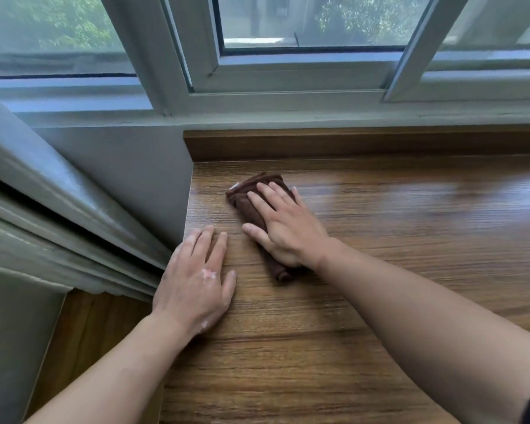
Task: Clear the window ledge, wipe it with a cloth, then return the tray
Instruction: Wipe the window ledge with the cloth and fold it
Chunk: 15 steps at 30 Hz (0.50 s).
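Head view of a wide wood-grain window ledge [380, 270], brown and glossy, running from the near edge to a raised wooden lip at the far side, below a pale-framed sliding window [288, 75]. A dark brown folded cloth [251, 200], long and narrow, lies on the ledge near its far left corner, angled from far left to near right. The right hand [285, 224] rests flat on top of the cloth, fingers straight and slightly spread, pointing toward the far left; palm and fingers press the fabric against the wood, and both ends of the cloth show beyond the hand. The left hand [196, 276] lies flat on the bare ledge just left of the cloth and nearer the viewer, fingers extended and together, holding nothing, close to the ledge's left edge. Grey pleated curtain fabric [58, 224] hangs at the left, beside a pale wall corner [120, 172]. The tray is not in view.
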### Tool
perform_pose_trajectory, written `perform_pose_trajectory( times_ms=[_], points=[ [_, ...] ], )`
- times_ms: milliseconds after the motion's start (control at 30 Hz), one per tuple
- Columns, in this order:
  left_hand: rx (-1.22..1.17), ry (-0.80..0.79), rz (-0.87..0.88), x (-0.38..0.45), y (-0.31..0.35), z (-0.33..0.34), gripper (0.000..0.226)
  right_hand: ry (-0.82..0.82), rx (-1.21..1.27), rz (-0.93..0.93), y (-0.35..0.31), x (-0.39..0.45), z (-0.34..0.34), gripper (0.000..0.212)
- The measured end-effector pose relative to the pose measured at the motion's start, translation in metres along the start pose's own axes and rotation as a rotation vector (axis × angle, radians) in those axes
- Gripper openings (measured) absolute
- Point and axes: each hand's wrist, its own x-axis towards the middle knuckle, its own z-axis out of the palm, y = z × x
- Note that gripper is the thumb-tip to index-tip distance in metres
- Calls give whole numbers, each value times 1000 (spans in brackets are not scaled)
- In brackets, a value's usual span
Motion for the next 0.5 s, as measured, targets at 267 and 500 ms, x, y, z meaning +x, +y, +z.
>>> perform_pose_trajectory(
  times_ms=[267,500],
  points=[
    [32,-18,-50,3,12,-6,67,40,4,47,24,46,-5,76],
    [74,-48,-11,5,12,-6,70,78,-1,189,57,19,-10,82]
  ],
)
